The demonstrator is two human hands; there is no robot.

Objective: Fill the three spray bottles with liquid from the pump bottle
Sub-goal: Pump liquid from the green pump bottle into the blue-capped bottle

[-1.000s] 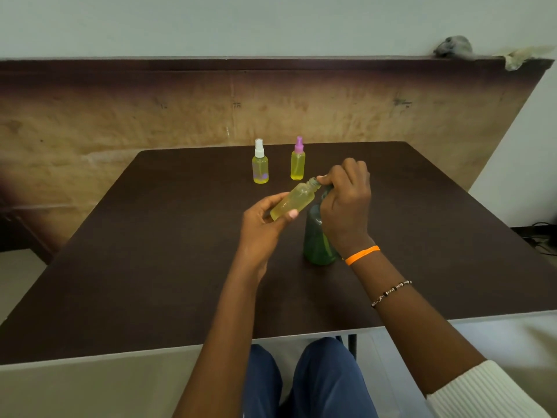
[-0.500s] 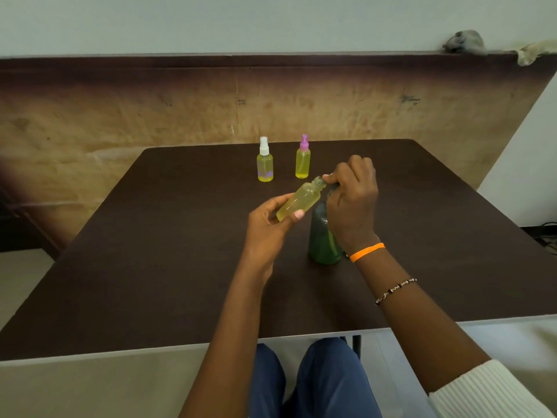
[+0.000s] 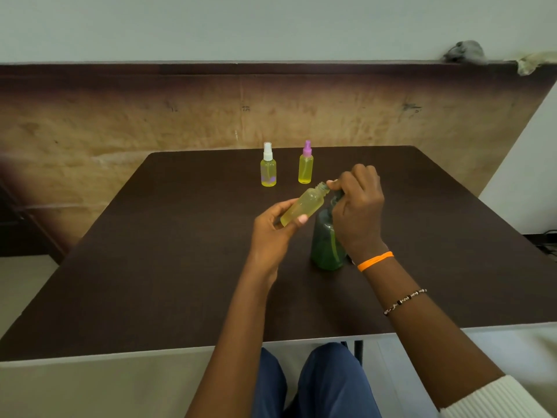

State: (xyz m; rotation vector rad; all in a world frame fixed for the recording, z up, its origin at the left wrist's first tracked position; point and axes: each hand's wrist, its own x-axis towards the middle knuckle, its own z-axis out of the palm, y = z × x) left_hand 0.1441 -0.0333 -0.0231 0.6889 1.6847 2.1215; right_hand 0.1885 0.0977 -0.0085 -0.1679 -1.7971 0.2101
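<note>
Yellow-filled third spray bottle [image 3: 304,206], uncapped, tilted in left hand [image 3: 272,233] grip; right hand [image 3: 357,206] curled over green pump bottle [image 3: 327,242] head, apparently pumping. Next: cap it.

table [image 3: 168,267]: dark brown, pale near edge, square in front of you | panel [image 3: 150,122]: worn tan board with dark top rail, just behind the table's far edge | wall [image 3: 241,25]: pale, plain above it | rags [image 3: 465,51]: grey and beige, on the rail at your far right | floor [image 3: 21,285]: light, left | cables [image 3: 547,239]: far right
</note>
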